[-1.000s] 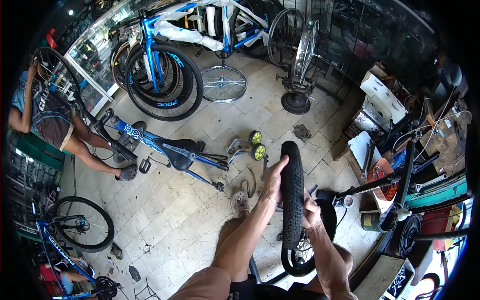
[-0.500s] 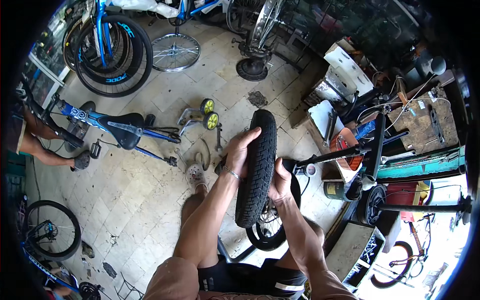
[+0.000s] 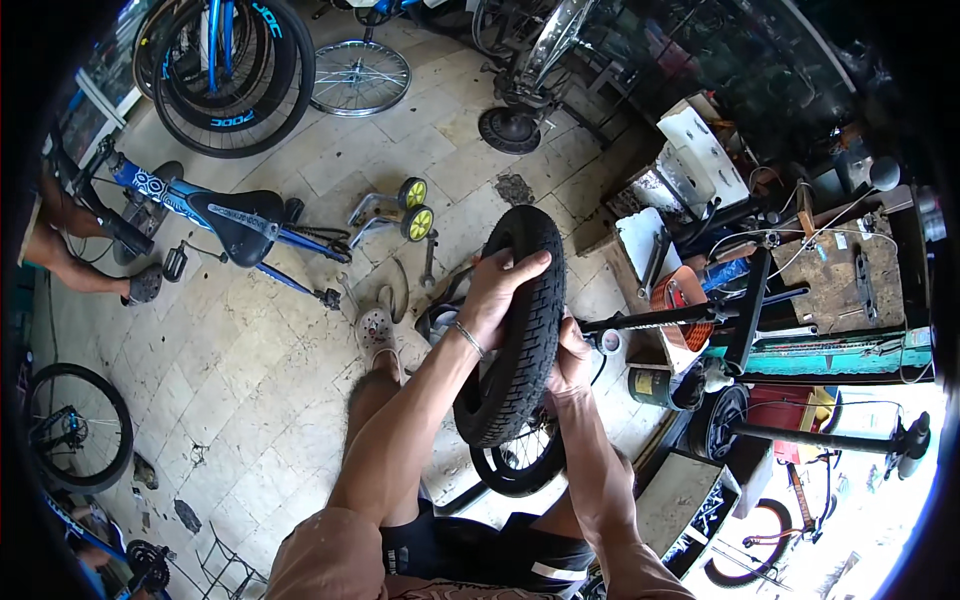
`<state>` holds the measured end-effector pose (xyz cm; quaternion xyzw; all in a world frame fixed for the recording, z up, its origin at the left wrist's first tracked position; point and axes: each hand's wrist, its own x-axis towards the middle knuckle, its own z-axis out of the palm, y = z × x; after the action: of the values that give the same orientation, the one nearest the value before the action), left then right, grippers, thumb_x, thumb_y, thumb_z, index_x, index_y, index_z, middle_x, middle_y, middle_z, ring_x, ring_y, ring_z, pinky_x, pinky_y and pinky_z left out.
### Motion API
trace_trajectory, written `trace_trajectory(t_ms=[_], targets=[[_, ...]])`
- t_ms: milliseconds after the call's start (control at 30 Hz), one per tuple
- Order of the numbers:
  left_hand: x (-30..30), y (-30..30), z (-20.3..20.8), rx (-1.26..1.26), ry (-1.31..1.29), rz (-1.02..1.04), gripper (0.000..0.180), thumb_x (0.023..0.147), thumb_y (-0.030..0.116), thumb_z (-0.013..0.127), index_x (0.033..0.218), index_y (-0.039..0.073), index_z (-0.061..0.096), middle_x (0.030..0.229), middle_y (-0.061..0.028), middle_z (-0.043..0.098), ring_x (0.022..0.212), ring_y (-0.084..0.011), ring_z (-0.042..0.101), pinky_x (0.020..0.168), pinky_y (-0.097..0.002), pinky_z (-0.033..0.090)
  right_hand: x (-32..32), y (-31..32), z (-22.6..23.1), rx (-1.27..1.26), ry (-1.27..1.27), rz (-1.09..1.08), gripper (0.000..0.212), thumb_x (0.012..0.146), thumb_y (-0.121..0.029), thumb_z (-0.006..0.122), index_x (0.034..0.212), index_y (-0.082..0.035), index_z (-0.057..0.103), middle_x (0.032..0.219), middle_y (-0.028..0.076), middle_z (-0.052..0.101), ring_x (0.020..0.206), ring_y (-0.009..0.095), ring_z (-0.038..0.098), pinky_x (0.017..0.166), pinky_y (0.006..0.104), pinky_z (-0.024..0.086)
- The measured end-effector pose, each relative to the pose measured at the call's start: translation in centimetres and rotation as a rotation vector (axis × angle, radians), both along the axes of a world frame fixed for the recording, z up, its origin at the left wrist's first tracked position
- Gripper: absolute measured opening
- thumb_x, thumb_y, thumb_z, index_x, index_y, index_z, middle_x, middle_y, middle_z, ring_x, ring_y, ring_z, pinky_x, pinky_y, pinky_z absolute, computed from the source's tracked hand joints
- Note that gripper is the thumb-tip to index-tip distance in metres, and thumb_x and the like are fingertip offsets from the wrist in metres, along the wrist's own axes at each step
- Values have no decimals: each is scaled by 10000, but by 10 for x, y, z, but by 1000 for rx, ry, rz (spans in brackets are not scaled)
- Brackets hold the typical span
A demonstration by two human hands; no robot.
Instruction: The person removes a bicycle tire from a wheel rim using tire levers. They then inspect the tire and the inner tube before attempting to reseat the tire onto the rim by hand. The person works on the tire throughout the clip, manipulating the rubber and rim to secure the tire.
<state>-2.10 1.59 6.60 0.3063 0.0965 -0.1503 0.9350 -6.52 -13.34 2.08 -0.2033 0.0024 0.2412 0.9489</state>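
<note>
Between my hands is a small black bicycle tyre with knobbly tread, held up and tilted with its tread toward the right. My left hand grips its upper left part, the thumb lying over the tread and the fingers inside the ring. My right hand is closed on the tyre's right side, thumb up; its fingers are partly hidden behind the tyre. Below, partly covered by the tyre, a spoked wheel with a black tyre stands near my legs. A round gauge shows just right of my right hand.
A blue bicycle frame with a black saddle lies at left, beside another person's leg. Training wheels and a wrench lie on the tiled floor. At right stand a cluttered workbench and an orange basket.
The tyre has turned so more of its open ring shows, and its lower end has swung left. My left hand has shifted farther over the tread. The whole view has shifted slightly.
</note>
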Motion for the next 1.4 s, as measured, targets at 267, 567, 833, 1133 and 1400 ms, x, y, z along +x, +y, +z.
trace_trajectory(t_ms=[267,567,833,1133,1400], targets=[[19,38,-13,-12,97,96,410,840,440,670,946,46,627,740,-69,640,573,-177,639,534,-314,558,-16,14,1,-51,-182,257,898,731,-163,824,1433,8,290,1317,160,532,1127,236,598,958,376,504],[-3,19,-7,26,95,37,314,831,294,732,901,3,639,753,-94,657,569,-188,632,548,-319,538,2,17,9,-94,30,65,539,896,-223,657,1324,6,424,1145,128,635,997,235,662,875,391,562],[19,54,-22,-51,160,65,463,862,461,654,1011,22,635,778,-114,670,584,-222,656,549,-358,567,-22,30,4,-64,-142,227,856,772,-213,786,1437,-14,286,1284,119,561,1115,225,600,954,369,496],[-19,31,2,86,3,-49,396,881,380,665,1007,7,621,857,-116,675,707,-188,668,658,-333,557,2,22,5,-198,0,10,616,894,-325,644,1339,23,399,1180,166,617,1004,254,661,895,417,552],[4,60,-2,-8,116,92,406,839,391,715,934,5,631,735,-86,646,562,-170,631,529,-301,544,-19,38,1,-64,-166,303,839,787,-187,779,1458,-67,290,1315,82,550,1132,205,595,977,348,477]])
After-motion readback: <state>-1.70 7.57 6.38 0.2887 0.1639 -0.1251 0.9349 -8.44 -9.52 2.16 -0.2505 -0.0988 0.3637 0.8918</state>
